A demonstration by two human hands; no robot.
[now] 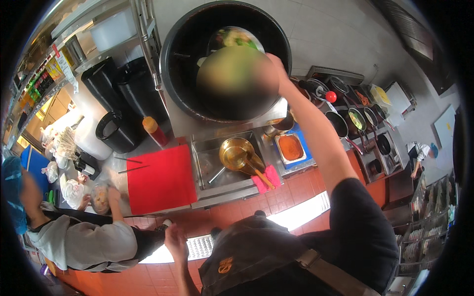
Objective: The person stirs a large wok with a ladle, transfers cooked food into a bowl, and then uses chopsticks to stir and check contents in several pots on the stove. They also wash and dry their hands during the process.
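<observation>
My right hand (274, 72) reaches forward over a large round black vessel (170, 79); its fingers blur into a round, smeared area in front of it. Whether the fingers hold anything is hidden by this blur. Behind it, inside the vessel, lies a bowl with green and yellow food (240, 37). My left hand (177, 240) hangs low beside my dark apron (240, 255), above the floor, its fingers blurred. Before me, a brass-coloured pan (234, 150) with a wooden handle rests over a steel sink basin (203, 159), the handle lying across a pink cloth (272, 177).
Left, a co-worker (85, 240) handles a clear bowl (100, 199) beside a red mat (161, 181) and a sauce bottle (154, 131). Right of the basin is a steel tray of red-orange sauce (290, 147). Frying pans (337, 124) stand further right; another person (420, 151) works beyond.
</observation>
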